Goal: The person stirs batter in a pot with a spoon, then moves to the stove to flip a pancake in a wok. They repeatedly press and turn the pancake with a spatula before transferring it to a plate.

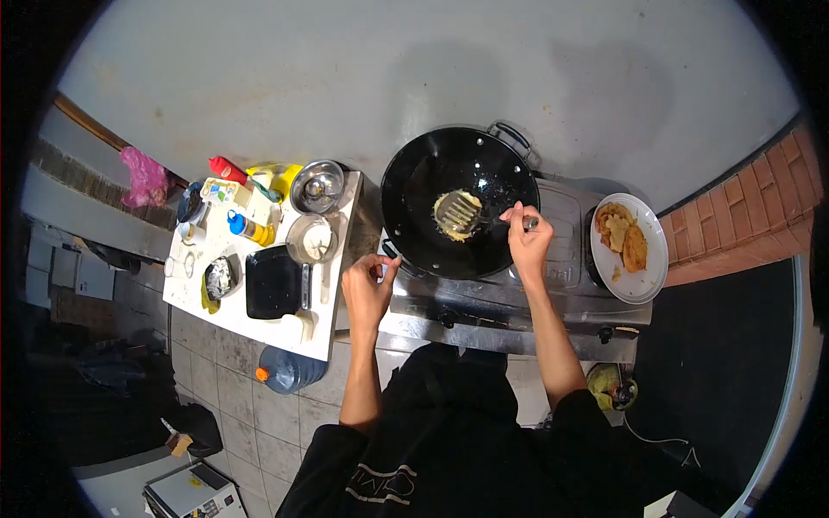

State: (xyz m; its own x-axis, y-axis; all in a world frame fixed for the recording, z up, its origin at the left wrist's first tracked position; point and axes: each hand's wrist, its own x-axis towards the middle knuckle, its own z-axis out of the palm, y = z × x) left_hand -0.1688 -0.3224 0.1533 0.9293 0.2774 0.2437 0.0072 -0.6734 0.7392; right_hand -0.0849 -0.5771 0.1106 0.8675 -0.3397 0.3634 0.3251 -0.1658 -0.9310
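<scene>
A black wok [414,186] sits on the stove, with a small pale, battered piece of food [452,231] at its bottom. My right hand [528,240] grips the handle of a slotted metal spatula [458,212]. The spatula's blade lies over the food and partly hides it. At the wok's near left edge, my left hand [370,285] is closed with fingers curled at the wok's side handle [390,249]. To the right of the wok, a white plate [652,268] carries several golden fried pieces [635,249].
On the white table [229,298] at left stand a metal bowl [318,186], a bowl with white contents [312,239], a black tray [273,281], an oil bottle [250,229] and a red bottle [226,169]. A water jug [294,369] is on the floor. A brick edge [743,211] rises at right.
</scene>
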